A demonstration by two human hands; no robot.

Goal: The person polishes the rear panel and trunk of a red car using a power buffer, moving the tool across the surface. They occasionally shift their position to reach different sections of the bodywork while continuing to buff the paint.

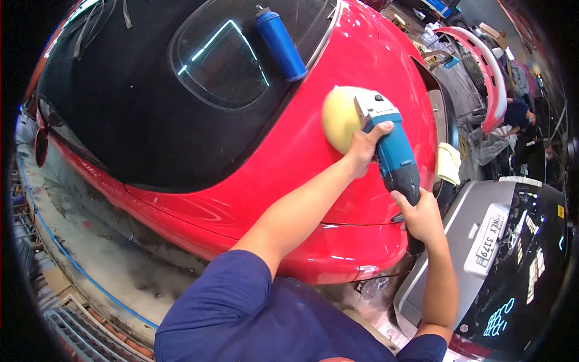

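My left hand (362,148) grips the head of the teal polisher (392,154), my right hand (422,217) clenches its rear handle. Its soft yellow foam pad (339,117) presses the red car's rear panel (301,151). It looks heavy and rigid, best held at both ends.

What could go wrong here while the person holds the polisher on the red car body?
1. The blue bottle lies loose on the sloped black soft top, close above the yellow pad; it might roll down into it.
2. The polisher works near the panel edge of the red car; the pad could perhaps catch there, though left hand and right hand both grip it.
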